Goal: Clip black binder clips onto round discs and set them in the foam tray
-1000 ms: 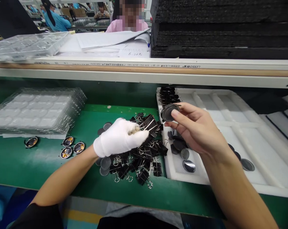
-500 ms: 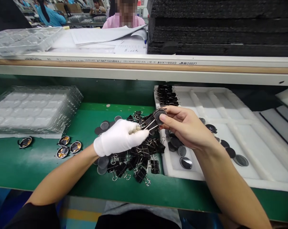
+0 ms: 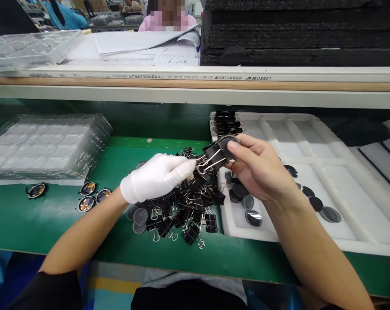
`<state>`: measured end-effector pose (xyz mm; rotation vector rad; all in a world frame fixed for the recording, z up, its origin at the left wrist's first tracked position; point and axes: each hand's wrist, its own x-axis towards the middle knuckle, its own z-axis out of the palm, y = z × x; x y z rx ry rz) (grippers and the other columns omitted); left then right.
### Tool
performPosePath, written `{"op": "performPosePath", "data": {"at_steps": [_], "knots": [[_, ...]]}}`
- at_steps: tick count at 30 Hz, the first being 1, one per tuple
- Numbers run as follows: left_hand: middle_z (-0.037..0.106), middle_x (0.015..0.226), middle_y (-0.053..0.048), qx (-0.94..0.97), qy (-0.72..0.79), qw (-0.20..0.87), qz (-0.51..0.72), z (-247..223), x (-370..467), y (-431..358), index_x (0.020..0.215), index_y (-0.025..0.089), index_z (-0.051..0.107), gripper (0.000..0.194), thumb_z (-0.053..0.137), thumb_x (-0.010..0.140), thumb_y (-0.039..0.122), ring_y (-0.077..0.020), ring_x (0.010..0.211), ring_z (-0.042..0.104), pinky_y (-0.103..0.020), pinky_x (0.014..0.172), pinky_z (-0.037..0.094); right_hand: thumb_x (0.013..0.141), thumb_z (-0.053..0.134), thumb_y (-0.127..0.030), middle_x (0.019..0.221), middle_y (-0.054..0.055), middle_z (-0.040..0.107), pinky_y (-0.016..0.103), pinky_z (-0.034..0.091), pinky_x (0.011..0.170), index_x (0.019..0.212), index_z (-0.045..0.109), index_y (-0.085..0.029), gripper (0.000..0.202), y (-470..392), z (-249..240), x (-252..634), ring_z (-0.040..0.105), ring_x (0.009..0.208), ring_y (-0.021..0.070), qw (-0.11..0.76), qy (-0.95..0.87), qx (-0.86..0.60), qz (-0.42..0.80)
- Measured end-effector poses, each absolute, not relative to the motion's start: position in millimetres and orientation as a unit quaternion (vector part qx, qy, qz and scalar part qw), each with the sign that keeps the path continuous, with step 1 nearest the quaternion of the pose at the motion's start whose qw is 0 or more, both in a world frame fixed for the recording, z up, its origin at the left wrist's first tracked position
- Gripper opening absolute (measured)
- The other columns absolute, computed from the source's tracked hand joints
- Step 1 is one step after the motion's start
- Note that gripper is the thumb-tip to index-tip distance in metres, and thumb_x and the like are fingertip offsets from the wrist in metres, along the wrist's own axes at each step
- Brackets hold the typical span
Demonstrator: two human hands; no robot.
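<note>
My right hand (image 3: 259,168) pinches a round dark disc (image 3: 227,146) between thumb and fingers. A black binder clip (image 3: 214,155) sits against the disc's left edge, its two wire handles pointing left. My left hand (image 3: 160,176), in a white glove, has thumb and forefinger pressed together beside the handle ends; whether anything is between them is hidden. Below both hands lies a heap of black binder clips (image 3: 193,204). Several round discs (image 3: 139,216) lie at the heap's left side. More discs (image 3: 248,201) rest in the white foam tray (image 3: 225,215) under my right hand.
Clipped pieces (image 3: 227,124) line the tray's back left corner. Stacked clear plastic trays (image 3: 46,146) stand left, with several round amber-patterned pieces (image 3: 86,203) in front. A shelf edge (image 3: 182,94) crosses above the green table (image 3: 117,249). A person in pink (image 3: 146,22) sits beyond.
My right hand has lifted the disc and clip slightly up and right. My left fingertips have slid back from the clip, and its wire handle ends now show.
</note>
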<state>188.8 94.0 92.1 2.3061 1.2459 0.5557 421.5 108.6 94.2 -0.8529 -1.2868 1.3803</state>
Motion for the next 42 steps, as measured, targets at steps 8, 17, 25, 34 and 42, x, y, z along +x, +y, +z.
{"op": "performPosePath", "data": {"at_steps": [8,17,25,34,42], "knots": [[0.069,0.086,-0.006,0.930,0.360,-0.064,-0.029,54,191,117,0.100,0.022,0.073,0.022,0.056,0.099,0.035,-0.0204,0.073,0.065,-0.031,0.067,0.042,0.082,0.079,-0.043,0.095,0.001,0.068,0.034,0.063,0.069,0.086,0.071,-0.027,0.019,112,95,417,0.065,0.082,0.0175,0.544,-0.384,-0.392,0.635],[0.073,0.079,0.001,0.821,0.453,0.126,0.324,97,174,107,0.081,0.019,0.072,0.021,0.067,0.091,0.037,-0.0118,0.070,0.064,-0.024,0.067,0.048,0.075,0.088,-0.030,0.090,0.002,0.076,0.026,0.058,0.076,0.092,0.080,-0.024,0.020,105,98,432,0.069,0.081,0.0142,0.403,-0.581,-0.343,0.619],[0.075,0.074,-0.002,0.684,0.475,0.219,0.509,99,205,77,0.082,0.016,0.073,0.025,0.065,0.090,0.039,-0.0116,0.061,0.065,-0.023,0.059,0.051,0.074,0.088,-0.022,0.110,0.003,0.078,0.030,0.060,0.090,0.092,0.081,-0.026,0.020,94,83,408,0.072,0.102,0.0183,0.444,-0.655,-0.292,0.537],[0.043,0.044,0.004,0.853,0.439,0.079,0.272,102,173,96,0.049,0.018,0.048,0.048,0.059,0.081,0.053,-0.0081,0.045,0.037,-0.026,0.049,0.028,0.082,0.082,-0.023,0.096,-0.001,0.076,0.023,0.060,0.078,0.094,0.077,-0.026,0.014,89,94,418,0.072,0.087,0.0134,0.365,-0.718,-0.296,0.514],[0.032,0.044,0.004,0.859,0.466,0.106,0.182,98,186,91,0.048,0.019,0.033,0.056,0.060,0.074,0.061,-0.0083,0.046,0.028,-0.028,0.050,0.022,0.085,0.079,-0.028,0.103,0.000,0.076,0.029,0.056,0.086,0.099,0.075,-0.026,0.014,91,96,425,0.071,0.095,0.0164,0.293,-0.788,-0.316,0.441]]}}
